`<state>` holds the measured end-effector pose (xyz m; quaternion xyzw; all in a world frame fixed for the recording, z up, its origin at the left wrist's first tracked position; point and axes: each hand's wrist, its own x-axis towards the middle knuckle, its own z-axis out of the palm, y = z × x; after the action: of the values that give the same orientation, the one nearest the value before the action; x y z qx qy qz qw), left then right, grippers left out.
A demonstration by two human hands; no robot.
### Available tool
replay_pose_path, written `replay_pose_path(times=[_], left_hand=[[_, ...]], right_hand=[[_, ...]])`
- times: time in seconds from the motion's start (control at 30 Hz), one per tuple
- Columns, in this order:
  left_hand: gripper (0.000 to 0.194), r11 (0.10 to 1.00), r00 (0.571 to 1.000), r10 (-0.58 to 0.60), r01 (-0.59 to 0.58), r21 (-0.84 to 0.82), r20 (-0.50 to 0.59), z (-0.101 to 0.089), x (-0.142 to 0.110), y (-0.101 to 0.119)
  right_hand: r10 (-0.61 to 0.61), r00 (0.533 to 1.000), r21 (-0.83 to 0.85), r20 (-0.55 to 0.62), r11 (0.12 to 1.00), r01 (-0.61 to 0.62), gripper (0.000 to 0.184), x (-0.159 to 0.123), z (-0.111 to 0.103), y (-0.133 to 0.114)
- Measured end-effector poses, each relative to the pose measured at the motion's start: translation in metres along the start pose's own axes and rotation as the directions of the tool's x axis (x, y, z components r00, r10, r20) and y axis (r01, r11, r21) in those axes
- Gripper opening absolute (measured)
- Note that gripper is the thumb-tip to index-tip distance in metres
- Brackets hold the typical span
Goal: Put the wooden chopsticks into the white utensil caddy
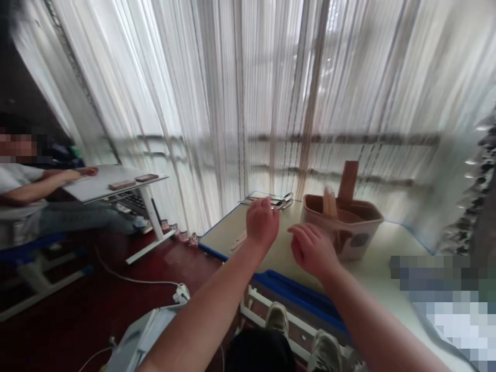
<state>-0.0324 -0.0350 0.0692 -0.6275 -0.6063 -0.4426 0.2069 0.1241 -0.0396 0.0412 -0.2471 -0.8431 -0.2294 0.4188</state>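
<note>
My left hand (262, 222) hovers over the far left part of a small pale table (382, 243) with a blue edge. Its fingers bend down behind the back of the hand, just short of some metal spoons (279, 200) at the far edge. Thin wooden sticks (239, 240) lie on the table under its wrist. My right hand (312, 250) is beside it with fingers stretched out and apart, holding nothing, close to a pinkish plastic tub (358, 235). Upright wooden pieces (347, 181) stand in the tub.
White curtains hang right behind the table. Another person sits at the left, with an arm on a white desk (98, 188) that carries two phones. A cable and plug (180, 293) lie on the dark red floor. My shoes (277, 318) show under the table.
</note>
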Motion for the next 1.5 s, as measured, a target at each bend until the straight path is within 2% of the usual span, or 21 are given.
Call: replay_pose_path(times=[0.1,0.17,0.23,0.3,0.37,0.4,0.5,0.57,0.77,0.93,1.07,1.23,1.4,1.5], left_hand=[[0.06,0.98,0.982,-0.112,0.083,0.181,0.153,-0.012,-0.01,-0.044],[0.064,0.98,0.958,-0.113,0.064,0.19,0.262,-0.012,-0.014,-0.072],[0.06,0.987,0.93,-0.146,0.111,0.12,0.339,-0.007,-0.017,-0.095],[0.058,0.959,0.869,-0.273,0.279,0.048,0.413,0.001,-0.017,-0.111],[0.058,0.926,0.82,-0.341,0.377,0.014,0.459,0.008,-0.017,-0.12],[0.057,0.927,0.812,-0.333,0.374,0.011,0.479,0.011,-0.017,-0.121],[0.044,0.969,0.807,-0.221,0.244,0.032,0.547,0.015,-0.018,-0.122],[0.037,0.979,0.794,-0.194,0.192,0.065,0.576,0.014,-0.02,-0.122],[0.033,0.981,0.797,-0.193,0.17,0.095,0.573,0.013,-0.021,-0.125],[0.035,0.978,0.77,-0.206,0.144,0.151,0.603,0.017,-0.022,-0.123],[0.046,0.957,0.748,-0.279,0.164,0.239,0.602,0.02,-0.023,-0.114],[0.05,0.934,0.694,-0.325,0.131,0.332,0.643,0.02,-0.025,-0.096],[0.049,0.913,0.663,-0.371,0.131,0.387,0.65,0.02,-0.022,-0.085],[0.051,0.914,0.613,-0.376,0.122,0.387,0.695,0.024,-0.013,-0.085]], right_hand=[[-0.027,0.953,0.141,0.301,0.99,-0.017,0.031,0.003,0.027,-0.01],[-0.019,0.903,0.189,0.428,0.98,-0.069,0.034,0.004,0.041,-0.016],[0.019,0.863,0.192,0.504,0.972,-0.134,0.037,0.005,0.047,-0.021],[0.074,0.836,0.16,0.544,0.969,-0.19,0.04,0.005,0.047,-0.024],[0.12,0.822,0.122,0.557,0.967,-0.223,0.042,0.006,0.044,-0.026],[0.133,0.82,0.109,0.557,0.967,-0.231,0.042,0.007,0.043,-0.026],[0.157,0.822,0.09,0.547,0.966,-0.244,0.04,0.007,0.042,-0.027],[0.171,0.821,0.073,0.545,0.966,-0.25,0.039,0.006,0.043,-0.026],[0.248,0.794,-0.019,0.554,0.958,-0.286,0.037,0.003,0.045,-0.023],[0.261,0.786,-0.022,0.56,0.953,-0.301,0.034,0.004,0.045,-0.021],[0.268,0.784,-0.035,0.56,0.953,-0.3,0.03,0.005,0.044,-0.022],[0.281,0.788,0.005,0.548,0.941,-0.339,0.028,0.007,0.044,-0.021],[0.296,0.79,0.059,0.536,0.921,-0.385,0.027,0.006,0.049,-0.016],[0.291,0.796,0.014,0.531,0.936,-0.352,0.027,0.006,0.05,-0.019]])
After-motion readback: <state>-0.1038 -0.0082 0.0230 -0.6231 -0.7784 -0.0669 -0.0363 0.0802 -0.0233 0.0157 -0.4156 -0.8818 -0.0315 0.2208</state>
